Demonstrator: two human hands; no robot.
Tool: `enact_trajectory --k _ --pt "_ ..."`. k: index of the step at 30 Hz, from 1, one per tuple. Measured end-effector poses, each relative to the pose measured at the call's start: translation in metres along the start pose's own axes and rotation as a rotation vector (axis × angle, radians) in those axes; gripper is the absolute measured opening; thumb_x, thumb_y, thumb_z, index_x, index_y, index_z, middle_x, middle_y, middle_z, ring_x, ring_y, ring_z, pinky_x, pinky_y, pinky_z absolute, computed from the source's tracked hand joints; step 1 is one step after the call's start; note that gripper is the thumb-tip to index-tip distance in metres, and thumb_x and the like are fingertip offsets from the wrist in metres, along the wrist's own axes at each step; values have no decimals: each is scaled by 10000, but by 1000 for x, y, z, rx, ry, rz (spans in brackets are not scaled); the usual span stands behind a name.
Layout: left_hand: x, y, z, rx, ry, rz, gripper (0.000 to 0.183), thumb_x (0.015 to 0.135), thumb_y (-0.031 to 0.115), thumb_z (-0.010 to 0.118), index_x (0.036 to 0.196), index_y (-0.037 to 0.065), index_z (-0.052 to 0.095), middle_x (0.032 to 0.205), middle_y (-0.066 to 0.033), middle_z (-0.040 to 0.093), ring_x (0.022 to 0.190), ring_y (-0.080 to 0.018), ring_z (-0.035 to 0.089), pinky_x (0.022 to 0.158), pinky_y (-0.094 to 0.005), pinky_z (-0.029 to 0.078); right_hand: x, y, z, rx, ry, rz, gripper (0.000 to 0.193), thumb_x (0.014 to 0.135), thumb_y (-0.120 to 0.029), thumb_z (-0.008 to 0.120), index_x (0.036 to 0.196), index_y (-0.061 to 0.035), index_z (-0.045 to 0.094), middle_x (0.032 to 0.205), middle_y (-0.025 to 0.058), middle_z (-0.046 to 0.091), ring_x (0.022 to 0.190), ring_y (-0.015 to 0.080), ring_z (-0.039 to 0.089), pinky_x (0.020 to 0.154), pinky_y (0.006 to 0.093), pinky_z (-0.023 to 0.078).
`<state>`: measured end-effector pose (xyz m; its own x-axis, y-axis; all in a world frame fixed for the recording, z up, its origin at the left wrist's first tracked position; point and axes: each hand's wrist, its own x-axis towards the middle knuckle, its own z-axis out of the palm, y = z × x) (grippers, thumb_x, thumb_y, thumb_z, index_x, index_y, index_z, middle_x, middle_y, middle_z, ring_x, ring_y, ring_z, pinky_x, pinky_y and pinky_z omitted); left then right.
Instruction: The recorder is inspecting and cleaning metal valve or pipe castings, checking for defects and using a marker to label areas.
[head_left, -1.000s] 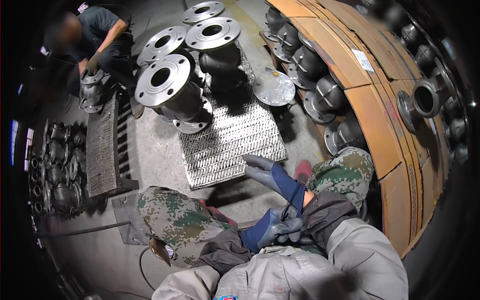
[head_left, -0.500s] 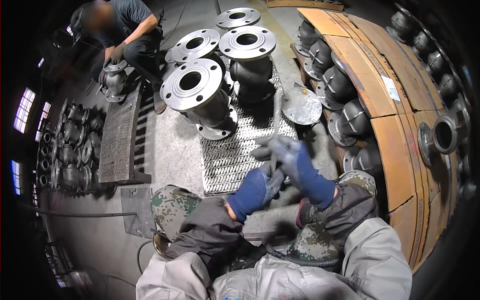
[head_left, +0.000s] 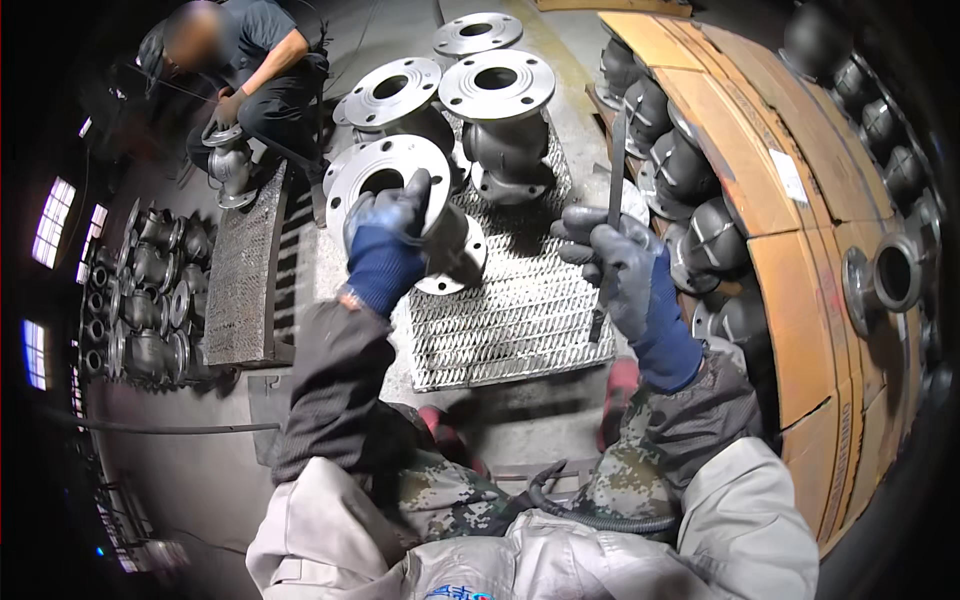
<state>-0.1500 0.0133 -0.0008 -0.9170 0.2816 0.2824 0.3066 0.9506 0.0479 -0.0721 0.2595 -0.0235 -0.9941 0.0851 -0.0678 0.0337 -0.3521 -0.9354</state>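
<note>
My left hand, in a grey-coated blue glove, grips the rim of the top flange of the nearest valve body. The hand covers part of the flange's centre hole, and the body leans on the ribbed metal grate. In my right hand, gloved alike, a long flat dark metal bar, shaped like a file, points up and away. Some of that hand's fingers stick out to the left. Behind stand other flanged valve bodies, their top faces bright and their sides dark.
At the right, cardboard sheets lie over rows of dark valve bodies. A co-worker crouches at the far left, hands on a valve body by a ribbed bench. More castings are stacked at the left.
My hands have moved apart. The left has gone forward and left onto the nearest valve body's flange, and that body has shifted slightly. The right has risen with the bar.
</note>
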Motion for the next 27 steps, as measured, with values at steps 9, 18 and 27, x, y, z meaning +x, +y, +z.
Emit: enact_trajectory --k 9,18,27 --pt "-75 -42 -52 -1082 -185 138 403 867 231 601 1193 -1 561 1080 -148 629 973 -242 615 868 -368 480 8 -2 22 -192 -97 141 305 930 -267 483 1098 -56 625 868 41 673 644 48 575 537 163 392" --pt "-83 -45 -4 -1454 -119 -463 388 961 336 492 1008 -33 606 866 -38 626 739 -74 559 664 -227 464 8 16 37 -185 -168 175 304 932 -306 540 1029 -41 653 835 36 664 638 54 571 553 169 405" --pt "-87 46 -31 -1292 -184 -366 340 903 267 614 1057 -36 622 865 -86 659 764 -120 608 696 -257 497 -11 22 -12 -486 -33 -63 280 914 -224 513 737 -13 558 652 -49 453 615 45 393 558 216 346"
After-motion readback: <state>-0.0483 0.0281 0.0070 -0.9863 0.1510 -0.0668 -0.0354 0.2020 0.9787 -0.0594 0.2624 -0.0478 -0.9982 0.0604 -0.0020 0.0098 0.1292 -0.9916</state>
